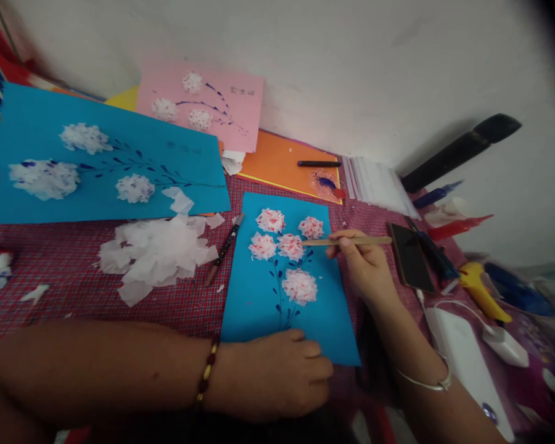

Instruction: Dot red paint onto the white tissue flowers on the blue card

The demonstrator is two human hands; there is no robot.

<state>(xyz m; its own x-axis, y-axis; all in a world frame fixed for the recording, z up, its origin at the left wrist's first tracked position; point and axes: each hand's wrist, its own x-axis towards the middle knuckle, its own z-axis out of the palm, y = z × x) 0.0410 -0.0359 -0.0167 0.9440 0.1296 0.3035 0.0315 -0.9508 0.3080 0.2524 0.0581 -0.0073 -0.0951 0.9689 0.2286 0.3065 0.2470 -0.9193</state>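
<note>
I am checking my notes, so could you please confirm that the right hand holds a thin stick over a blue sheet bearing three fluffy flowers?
Not quite: the head view shows five fluffy flowers on that blue sheet, not three. The right hand does hold a thin stick over it.

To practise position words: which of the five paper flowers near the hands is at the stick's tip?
The central flower, its right edge at the stick's tip; the other four surround it.

Checked cloth [74, 253] laid under matt blue paper [245, 308]; rough, crumpled tissue-like flowers [300, 287] seen; stick [365, 240] wood-like; phone screen [411, 258] smooth, dark.
</note>
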